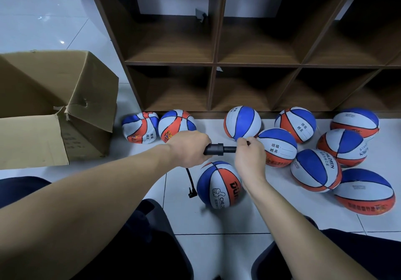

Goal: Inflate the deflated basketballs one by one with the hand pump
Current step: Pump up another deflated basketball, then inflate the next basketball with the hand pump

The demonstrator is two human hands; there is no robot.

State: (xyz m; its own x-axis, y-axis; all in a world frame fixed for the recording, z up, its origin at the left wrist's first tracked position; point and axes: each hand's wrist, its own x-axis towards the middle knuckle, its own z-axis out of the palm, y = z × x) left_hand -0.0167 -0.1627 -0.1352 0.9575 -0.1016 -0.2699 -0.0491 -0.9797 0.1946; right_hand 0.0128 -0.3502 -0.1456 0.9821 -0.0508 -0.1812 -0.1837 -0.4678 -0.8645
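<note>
item: black plastic hand pump (219, 149), being held level above the white tiled floor (217, 221), its thin black hose (191, 182) hanging down with the bent end beside the nearest blue, white and orange rubber basketball (219, 184). left hand (186, 147): fingers curling tight round the pump barrel, clamped on it. right hand (249, 151): fingers closing in a pinch on the pump's far end, apparently the handle; exactly what the fingertips are gripping is hidden. stock: two visibly crumpled, deflated basketballs (140, 128) lying against the foot of the brown wooden cubby shelf (214, 63), just right of an open brown cardboard box (58, 106); rounder balls (314, 171) clustering to the right, touching one another. judgement: the step in hand is likely readying the pump, since the hose is not seated in any ball. doing it well is calling for a steady barrel, a straight handle stroke, and the hose tip pressed squarely into the valve before pumping.
</note>
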